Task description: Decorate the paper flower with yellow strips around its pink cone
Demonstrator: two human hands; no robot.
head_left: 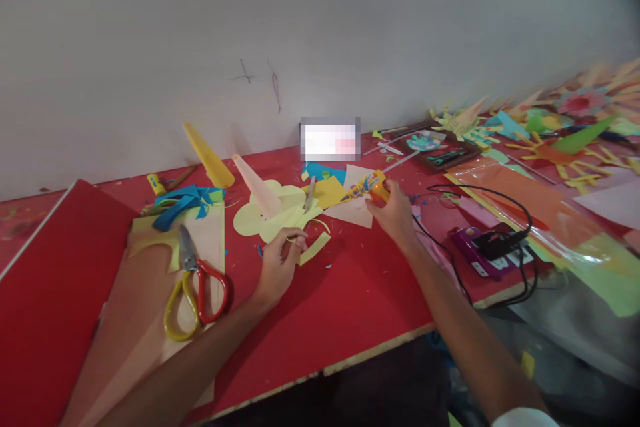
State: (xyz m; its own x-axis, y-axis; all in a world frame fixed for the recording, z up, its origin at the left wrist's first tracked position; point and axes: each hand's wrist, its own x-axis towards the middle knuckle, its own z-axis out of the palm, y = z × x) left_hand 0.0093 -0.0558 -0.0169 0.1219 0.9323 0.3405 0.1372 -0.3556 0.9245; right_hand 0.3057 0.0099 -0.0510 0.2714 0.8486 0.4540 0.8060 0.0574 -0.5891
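Note:
My left hand (281,263) is closed, its fingertips pinching a pale yellow paper strip (316,249) above the red table. To the right, my right hand (395,215) wraps round an orange and yellow hot glue gun (376,185), its nozzle turned left over a white paper piece (356,211). Behind my left hand lies a pale yellow paper flower (249,219) with a pink paper cone (260,190) standing tilted on it. Yellow paper (327,191) and blue paper (325,172) sit between the flower and the glue gun.
Scissors (193,280) with red and yellow handles rest on tan paper (135,300) at left. A yellow cone (213,163) stands near the white partition (150,67). At right are a purple power box (475,250) with black cables, plastic-wrapped paper (540,213) and paper flowers (555,150).

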